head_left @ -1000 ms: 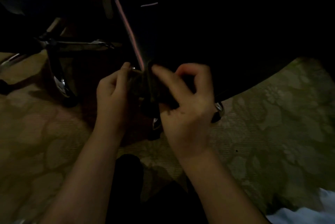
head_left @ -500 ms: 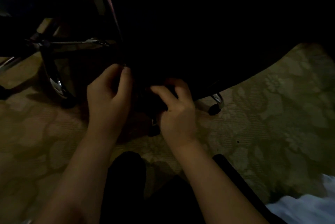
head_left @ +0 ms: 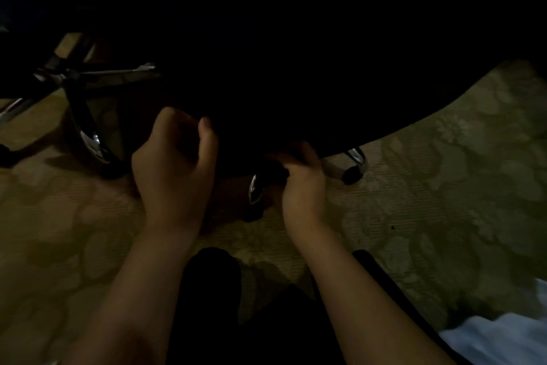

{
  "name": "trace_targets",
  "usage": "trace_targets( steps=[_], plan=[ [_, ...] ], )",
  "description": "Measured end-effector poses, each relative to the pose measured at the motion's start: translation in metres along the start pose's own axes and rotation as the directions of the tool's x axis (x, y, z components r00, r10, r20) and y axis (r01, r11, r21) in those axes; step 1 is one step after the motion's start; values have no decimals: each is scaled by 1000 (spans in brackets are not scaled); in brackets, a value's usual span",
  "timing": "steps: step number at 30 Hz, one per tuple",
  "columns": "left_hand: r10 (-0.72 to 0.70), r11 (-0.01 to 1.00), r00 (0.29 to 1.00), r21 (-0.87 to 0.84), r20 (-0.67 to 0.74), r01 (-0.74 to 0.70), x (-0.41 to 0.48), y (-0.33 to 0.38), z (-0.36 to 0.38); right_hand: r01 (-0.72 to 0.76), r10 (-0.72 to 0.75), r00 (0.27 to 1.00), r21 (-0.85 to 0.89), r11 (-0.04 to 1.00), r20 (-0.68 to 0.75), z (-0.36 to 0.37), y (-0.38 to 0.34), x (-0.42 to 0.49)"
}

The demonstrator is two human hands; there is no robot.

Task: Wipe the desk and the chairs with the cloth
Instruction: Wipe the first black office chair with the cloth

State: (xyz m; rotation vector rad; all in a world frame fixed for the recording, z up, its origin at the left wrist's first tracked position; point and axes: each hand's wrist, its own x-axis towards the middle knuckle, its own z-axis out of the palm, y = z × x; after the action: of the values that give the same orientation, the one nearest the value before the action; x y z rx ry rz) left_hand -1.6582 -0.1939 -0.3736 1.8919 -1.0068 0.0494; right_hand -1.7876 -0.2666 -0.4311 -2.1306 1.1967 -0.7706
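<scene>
- Although the head view is very dim, I can make out a black chair (head_left: 310,63) filling the upper half of it, with the seat's underside edge curving down toward both hands.
- Patterned carpet (head_left: 444,187) covers the floor below and to the right.
- A second chair's chrome star base (head_left: 85,116) stands on the carpet at the left, well apart from the right hand.
- Pale fabric (head_left: 497,341) shows at the lower right corner; I cannot tell what it is.
- Left hand (head_left: 174,163): fingers curled into a fist, thumb raised against the dark seat edge. I cannot tell whether anything is inside the fist.
- Right hand (head_left: 302,187): reaching under the seat edge, fingers curled and pinching a dark wad.
- I read that wad as the cloth (head_left: 273,171). It sits bunched between the right thumb and fingers, bulging out on the thumb side, hard against the chair's underside. Its colour is lost in shadow.
- A chrome leg (head_left: 254,187) of the chair shows just beside the cloth, between the two hands.
- A black caster (head_left: 352,175) rests on the carpet just right of the right hand.
</scene>
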Motion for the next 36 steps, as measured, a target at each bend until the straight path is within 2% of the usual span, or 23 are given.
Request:
trace_targets(
  steps=[1,3,6,7,9,11,12,14,16,18,19,21,22,24,25,26,28,29,30,32,34,36],
  plan=[
    [10,1000,1000,0,0,-10,0,0,0,-6,7,999,4,1000,-37,-2,-3,3],
    [40,999,999,0,21,-40,1,-1,1,81,-72,973,35,996,-217,-18,-17,17],
    [96,993,989,56,114,-103,0,1,7,272,-248,875,-2,962,-415,-36,-31,31],
    [102,992,985,60,140,-111,-1,1,9,274,-262,868,-33,961,-423,-35,-24,30],
    [94,994,984,45,154,-102,-1,1,12,213,-242,910,-123,969,-336,-16,5,18],
    [81,996,984,22,160,-86,-1,0,13,73,-107,962,-141,987,-250,0,22,8],
    [77,997,981,18,176,-81,0,0,13,56,-89,963,-133,989,-253,2,29,6],
    [87,993,972,60,219,-102,0,0,13,91,-150,951,-221,971,-269,-7,20,11],
    [100,980,964,141,245,-138,0,-1,13,225,-258,883,-129,966,-391,-24,5,25],
    [79,975,967,186,242,-126,0,0,13,283,-302,829,-113,952,-470,-33,-7,34],
    [62,976,970,191,236,-109,0,1,14,272,-288,836,-102,957,-468,-33,-3,33],
    [32,979,974,189,224,-75,0,3,14,211,-229,909,-88,973,-348,-19,20,22],
    [21,981,976,186,219,-62,0,3,14,115,-129,962,-72,991,-239,-11,31,15],
    [3,981,978,188,207,-42,0,2,14,-54,49,996,-56,997,-78,-3,40,7],
    [-6,980,980,196,198,-34,0,0,14,-76,71,992,-47,996,-105,-6,39,9],
    [-16,978,982,205,187,-24,0,-1,14,-53,44,976,-37,998,-211,-13,33,17],
    [-50,974,985,224,167,11,-1,-4,15,88,-91,879,-27,996,-469,-31,20,31],
    [-72,973,984,228,160,34,-2,-5,17,147,-151,822,-52,988,-549,-38,16,37],
    [-91,973,984,226,155,55,-2,-5,19,166,-172,803,-63,984,-571,-43,13,42],
    [-120,972,982,216,143,88,-2,-5,22,141,-146,847,-48,989,-512,-37,21,40],
    [-145,970,981,212,131,115,-2,-6,22,44,-73,935,-92,995,-346,-17,32,27],
    [-148,969,979,219,142,115,-2,-8,22,-23,3,976,-92,995,-218,-4,37,18]
  ],
)
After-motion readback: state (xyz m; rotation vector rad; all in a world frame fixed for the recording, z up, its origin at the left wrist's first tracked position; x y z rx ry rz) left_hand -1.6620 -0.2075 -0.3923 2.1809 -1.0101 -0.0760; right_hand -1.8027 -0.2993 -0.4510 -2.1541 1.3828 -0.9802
